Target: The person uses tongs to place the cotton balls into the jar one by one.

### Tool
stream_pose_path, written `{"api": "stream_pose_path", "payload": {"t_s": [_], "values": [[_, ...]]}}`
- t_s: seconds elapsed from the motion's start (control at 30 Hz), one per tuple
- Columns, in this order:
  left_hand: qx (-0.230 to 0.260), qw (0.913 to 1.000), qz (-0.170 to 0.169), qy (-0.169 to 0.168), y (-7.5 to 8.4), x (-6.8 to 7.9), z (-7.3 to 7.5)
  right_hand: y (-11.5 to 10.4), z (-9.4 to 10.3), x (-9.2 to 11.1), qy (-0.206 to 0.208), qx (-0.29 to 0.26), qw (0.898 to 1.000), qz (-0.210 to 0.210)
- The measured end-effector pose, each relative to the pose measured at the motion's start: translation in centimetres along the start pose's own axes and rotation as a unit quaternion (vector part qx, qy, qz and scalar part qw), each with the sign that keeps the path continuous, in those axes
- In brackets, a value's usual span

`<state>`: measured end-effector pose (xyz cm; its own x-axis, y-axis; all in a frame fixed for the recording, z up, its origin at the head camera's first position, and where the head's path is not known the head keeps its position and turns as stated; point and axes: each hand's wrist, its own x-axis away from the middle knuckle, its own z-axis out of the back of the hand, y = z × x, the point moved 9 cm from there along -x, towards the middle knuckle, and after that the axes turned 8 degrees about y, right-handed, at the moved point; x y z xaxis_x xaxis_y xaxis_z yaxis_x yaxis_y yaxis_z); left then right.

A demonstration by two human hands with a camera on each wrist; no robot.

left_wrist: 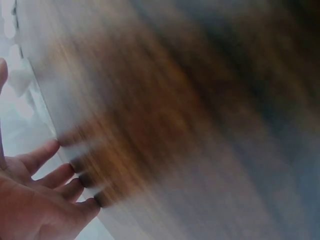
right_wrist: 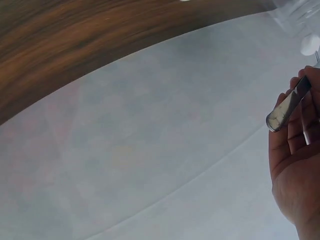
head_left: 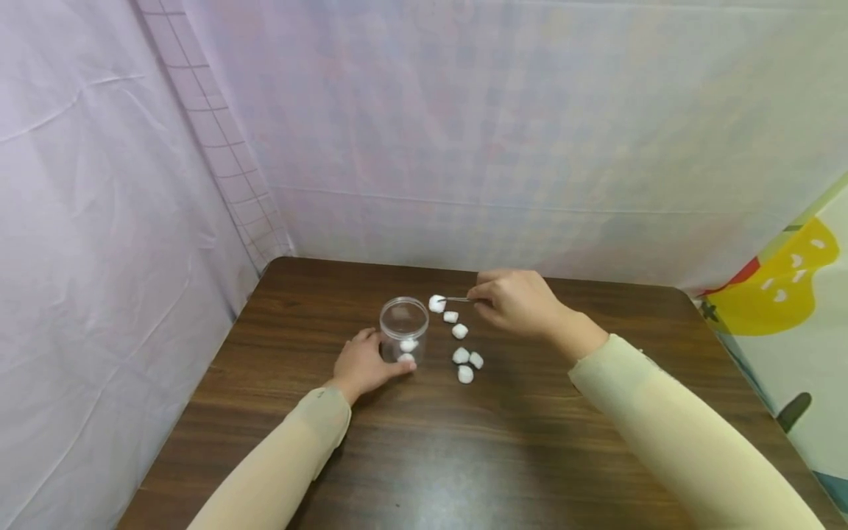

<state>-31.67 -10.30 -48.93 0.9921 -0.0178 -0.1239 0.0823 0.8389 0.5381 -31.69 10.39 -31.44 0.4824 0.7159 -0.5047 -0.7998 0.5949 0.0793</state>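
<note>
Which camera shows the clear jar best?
Head view: it shows the clear jar with its rim and white pieces inside. Right wrist shows only a blurred part in the top right corner; left wrist gives no clear outline.

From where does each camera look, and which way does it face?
Head: worn on the head, facing forward and down at the table and clear jar; left hand, right hand and sleeves show.
Left wrist: worn there, facing the blurred table at a slant; the left hand's fingers show at lower left.
Right wrist: worn there, facing mostly the white sheet beyond the table; the right hand shows at right.
Head and right wrist views share the tweezers.
</note>
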Motion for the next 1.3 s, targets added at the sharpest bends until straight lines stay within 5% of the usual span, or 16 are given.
{"api": "stream_pose_path", "payload": {"t_s": [0.3,0.87,1.1,1.3], "values": [[0.003,1.0000,0.008,-0.002,-0.3,-0.1,-0.4,-2.3,-2.4,-2.4,-0.019,0.002,1.000,0.024],[0.003,1.0000,0.006,0.004,-0.2,-0.2,-0.1,-2.2,-3.8,-2.2,-0.037,0.009,0.999,0.021],[-0.003,1.0000,0.005,0.000,-0.4,-0.3,-0.2,-1.3,-2.4,-0.7,-0.007,0.003,1.000,0.013],[0.000,1.0000,0.002,0.000,-0.4,-0.3,0.0,0.9,-2.0,2.9,-0.022,-0.001,0.999,-0.026]]}}
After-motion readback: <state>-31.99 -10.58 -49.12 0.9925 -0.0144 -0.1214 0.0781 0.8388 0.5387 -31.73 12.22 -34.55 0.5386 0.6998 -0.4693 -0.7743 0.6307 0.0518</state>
